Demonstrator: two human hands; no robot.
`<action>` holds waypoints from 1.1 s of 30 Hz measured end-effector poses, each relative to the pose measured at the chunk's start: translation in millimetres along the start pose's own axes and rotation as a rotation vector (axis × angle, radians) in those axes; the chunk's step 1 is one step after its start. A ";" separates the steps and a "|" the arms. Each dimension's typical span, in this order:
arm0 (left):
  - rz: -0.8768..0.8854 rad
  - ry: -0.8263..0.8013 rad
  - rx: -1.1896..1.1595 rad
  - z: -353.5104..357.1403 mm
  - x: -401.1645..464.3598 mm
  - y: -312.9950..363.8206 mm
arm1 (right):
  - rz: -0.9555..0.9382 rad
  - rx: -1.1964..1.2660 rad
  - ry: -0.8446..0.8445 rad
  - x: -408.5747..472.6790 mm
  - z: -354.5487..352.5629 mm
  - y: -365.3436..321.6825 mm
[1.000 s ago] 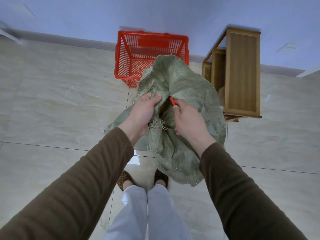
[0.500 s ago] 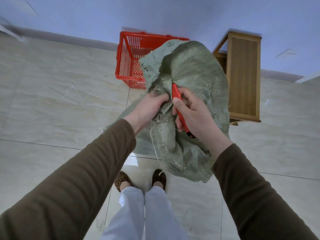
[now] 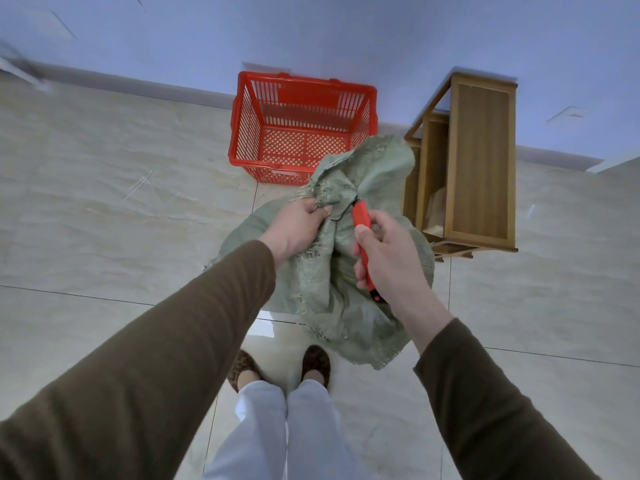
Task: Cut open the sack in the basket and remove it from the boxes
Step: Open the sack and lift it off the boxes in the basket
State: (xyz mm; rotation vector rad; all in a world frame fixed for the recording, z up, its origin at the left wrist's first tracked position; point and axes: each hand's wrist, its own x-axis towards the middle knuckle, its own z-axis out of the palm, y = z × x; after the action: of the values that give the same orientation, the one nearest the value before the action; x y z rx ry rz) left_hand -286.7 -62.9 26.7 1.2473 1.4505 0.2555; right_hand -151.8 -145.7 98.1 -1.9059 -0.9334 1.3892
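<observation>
A crumpled green sack [image 3: 346,271] hangs mid-frame above the tiled floor [image 3: 104,220], left hand [image 3: 298,226] clenching its frayed edge. At twelve o'clock, a red basket [image 3: 301,98]. Right hand [image 3: 388,258] grips a red knife [image 3: 362,220].

One red basket [image 3: 302,128], one green sack [image 3: 349,271], one red knife [image 3: 363,237], one wooden shelf [image 3: 481,164] — and two hands — left hand [image 3: 298,226], right hand [image 3: 389,254].
</observation>
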 end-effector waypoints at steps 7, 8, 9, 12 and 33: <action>-0.139 0.083 0.131 -20.8 3.6 -11.3 | -0.110 -0.181 0.024 -1.1 -15.5 -13.9; -0.132 0.082 0.103 -23.6 2.1 -13.1 | -0.085 -0.248 -0.049 -0.3 -15.2 -15.2; -0.134 0.068 0.036 -25.2 0.0 -13.4 | -0.032 -0.289 -0.129 -0.1 -15.4 -15.7; -0.142 0.081 -0.166 -31.9 -1.4 -15.7 | 0.155 -0.408 -0.310 -2.9 -31.7 -12.1; -0.134 0.463 -0.048 -72.8 -33.9 -58.1 | -0.073 -0.121 0.421 76.4 -27.6 9.9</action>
State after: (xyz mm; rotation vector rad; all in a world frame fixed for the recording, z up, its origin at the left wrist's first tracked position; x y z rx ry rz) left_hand -384.5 -79.0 27.6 1.0873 1.9027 0.5094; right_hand -107.6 -90.8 56.5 -2.1185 -0.8790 0.8552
